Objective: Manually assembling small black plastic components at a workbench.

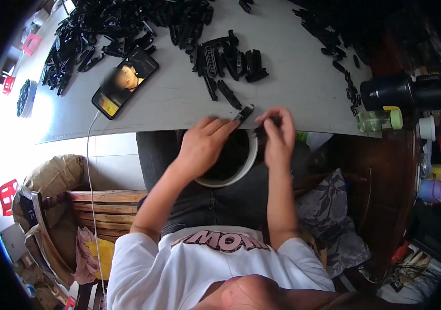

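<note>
At the far left of the frame, one shallow round dish holds dark bits on the desk. A big heap of black parts fills the upper left, too tangled to count; below it lies one phone, lit and cabled. In the centre, the left hand lays its fingers together on one black piece at the desk's near edge; with its thumb hidden, I cannot tell whether that grip pinches. Underneath is one white-rimmed bucket. Just right of it, the right hand curls thumb and forefinger toward each other around something dark; blur hides whether its grip is closed. At the right stands or lies one green-capped bottle.

The piece could slip off the edge into the bucket or onto the lap, I judge, if the left fingers' hold is loose.
</note>
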Demonstrator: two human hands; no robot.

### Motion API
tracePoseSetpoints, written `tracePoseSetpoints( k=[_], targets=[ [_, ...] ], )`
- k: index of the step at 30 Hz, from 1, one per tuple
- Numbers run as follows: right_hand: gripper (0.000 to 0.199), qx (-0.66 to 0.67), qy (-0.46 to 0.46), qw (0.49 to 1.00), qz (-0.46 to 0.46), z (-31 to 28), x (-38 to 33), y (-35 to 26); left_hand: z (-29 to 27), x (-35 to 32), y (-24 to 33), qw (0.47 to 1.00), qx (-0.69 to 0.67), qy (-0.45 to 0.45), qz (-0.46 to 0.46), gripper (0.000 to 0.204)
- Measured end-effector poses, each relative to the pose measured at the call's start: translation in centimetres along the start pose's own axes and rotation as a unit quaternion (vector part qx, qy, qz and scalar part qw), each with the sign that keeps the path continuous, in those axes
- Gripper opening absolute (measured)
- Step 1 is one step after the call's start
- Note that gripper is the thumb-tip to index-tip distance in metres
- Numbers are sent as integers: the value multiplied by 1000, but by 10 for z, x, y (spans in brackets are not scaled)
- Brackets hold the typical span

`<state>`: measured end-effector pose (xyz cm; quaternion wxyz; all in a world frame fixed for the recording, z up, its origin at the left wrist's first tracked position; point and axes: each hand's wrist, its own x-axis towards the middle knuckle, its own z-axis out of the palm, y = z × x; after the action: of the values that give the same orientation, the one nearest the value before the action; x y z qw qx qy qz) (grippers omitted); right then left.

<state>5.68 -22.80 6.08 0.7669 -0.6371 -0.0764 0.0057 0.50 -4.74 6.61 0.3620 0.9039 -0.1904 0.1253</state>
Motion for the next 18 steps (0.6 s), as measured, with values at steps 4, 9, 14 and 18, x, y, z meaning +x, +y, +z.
tracePoseSetpoints(
  k=[4,9,14,18],
  targets=[
    [26,-419,-31,872,-249,0,69,8,-5,25,-11,972,183,-35,143,44],
    [28,-595,-48,768,-231,10,91,18,0,34,-18,969,191,-110,114,44],
    [29,-625,-55,746,-223,5,85,14,-4,26,-27,981,154,-75,96,43],
    [28,-615,-53,759,-208,-1,81,8,-17,22,-28,993,89,-26,67,44]
  ],
)
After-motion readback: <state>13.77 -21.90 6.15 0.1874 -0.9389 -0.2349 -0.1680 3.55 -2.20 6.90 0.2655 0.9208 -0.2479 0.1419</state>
